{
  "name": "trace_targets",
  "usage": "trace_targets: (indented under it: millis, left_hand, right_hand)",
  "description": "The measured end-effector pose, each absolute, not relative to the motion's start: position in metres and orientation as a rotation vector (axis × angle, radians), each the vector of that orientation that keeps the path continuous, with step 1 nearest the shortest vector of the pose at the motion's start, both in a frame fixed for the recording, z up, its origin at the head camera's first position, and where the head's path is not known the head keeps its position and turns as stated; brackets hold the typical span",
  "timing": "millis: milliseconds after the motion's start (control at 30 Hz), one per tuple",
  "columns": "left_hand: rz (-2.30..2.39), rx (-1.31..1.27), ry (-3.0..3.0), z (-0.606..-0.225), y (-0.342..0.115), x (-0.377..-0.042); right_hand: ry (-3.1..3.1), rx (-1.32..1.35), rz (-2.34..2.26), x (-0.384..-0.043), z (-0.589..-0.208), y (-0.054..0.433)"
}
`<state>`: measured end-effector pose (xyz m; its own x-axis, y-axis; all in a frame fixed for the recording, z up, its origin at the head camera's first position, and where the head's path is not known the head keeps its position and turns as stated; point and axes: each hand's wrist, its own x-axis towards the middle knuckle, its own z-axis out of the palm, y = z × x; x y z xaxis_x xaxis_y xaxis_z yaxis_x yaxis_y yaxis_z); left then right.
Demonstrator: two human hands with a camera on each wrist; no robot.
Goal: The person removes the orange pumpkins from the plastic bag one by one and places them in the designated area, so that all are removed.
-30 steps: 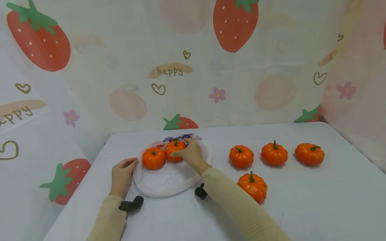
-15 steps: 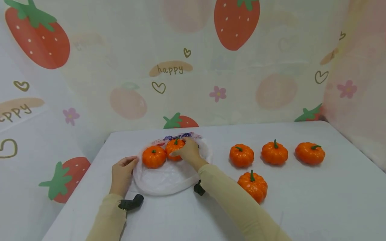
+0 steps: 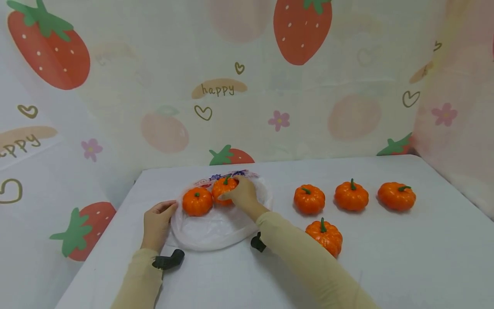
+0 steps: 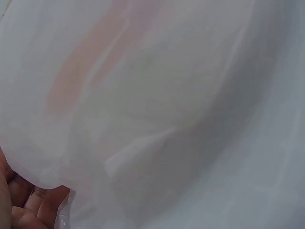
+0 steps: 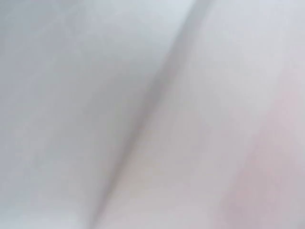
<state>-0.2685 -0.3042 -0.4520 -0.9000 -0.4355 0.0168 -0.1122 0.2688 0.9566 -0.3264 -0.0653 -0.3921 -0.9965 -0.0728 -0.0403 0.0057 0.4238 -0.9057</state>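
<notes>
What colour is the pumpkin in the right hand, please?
The pumpkin is orange, clearest in the head view.

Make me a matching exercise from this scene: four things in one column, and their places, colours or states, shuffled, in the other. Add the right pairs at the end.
Things:
1. left hand
2. right hand
3. plastic bag
4. front pumpkin, nearest the person

Places, colours and states:
A. orange, partly hidden by the right sleeve
B. holding the far pumpkin
C. white, with blue and red print along its far edge
D. at the bag's left edge, pinching it

Right pairs:
1-D
2-B
3-C
4-A
</notes>
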Motion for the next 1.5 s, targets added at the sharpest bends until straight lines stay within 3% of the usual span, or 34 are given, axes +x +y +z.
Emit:
trace_targets:
  millis: [1000, 1500]
  left_hand:
    - [-1.659, 0.470, -2.235, -0.454, -0.304, -0.270]
    - [-1.617, 0.457, -2.273, -0.453, -0.305, -0.269]
  right_hand:
    - [2.528, -0.283, -1.639, -0.309, -0.306, -0.007]
    - [2.630, -0.370, -1.474, -0.290, -0.298, 0.052]
